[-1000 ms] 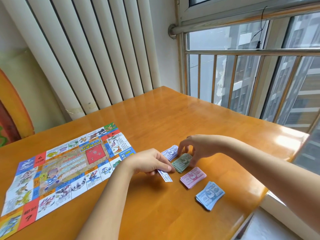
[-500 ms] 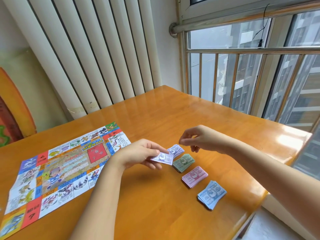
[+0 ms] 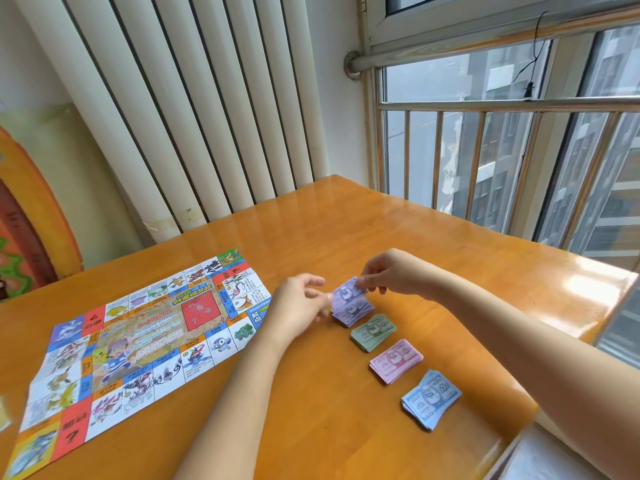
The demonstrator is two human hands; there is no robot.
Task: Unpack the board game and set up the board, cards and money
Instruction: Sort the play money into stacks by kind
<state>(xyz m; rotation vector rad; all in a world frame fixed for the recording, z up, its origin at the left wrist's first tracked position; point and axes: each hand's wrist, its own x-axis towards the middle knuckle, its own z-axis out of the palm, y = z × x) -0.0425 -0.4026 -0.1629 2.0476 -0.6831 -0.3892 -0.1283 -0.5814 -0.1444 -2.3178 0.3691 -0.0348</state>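
The right hand (image 3: 394, 277) is pinching a purple note (image 3: 348, 289) over the purple pile (image 3: 355, 311) toward the tabletop's (image 3: 346, 427) right edge. The left hand (image 3: 299, 304) is hanging loose beside it. Lay the note flat, edges matching.

Right grip (image 3: 391, 275) pinches a purple note (image 3: 349, 289) just above the purple stack (image 3: 353, 311). Left grip (image 3: 301, 306) relaxed, just left of it. Green stack (image 3: 373, 332), pink stack (image 3: 396, 361) and blue stack (image 3: 431, 398) run nearward. Board (image 3: 138, 334) lies flat, left on the surface (image 3: 311, 427).
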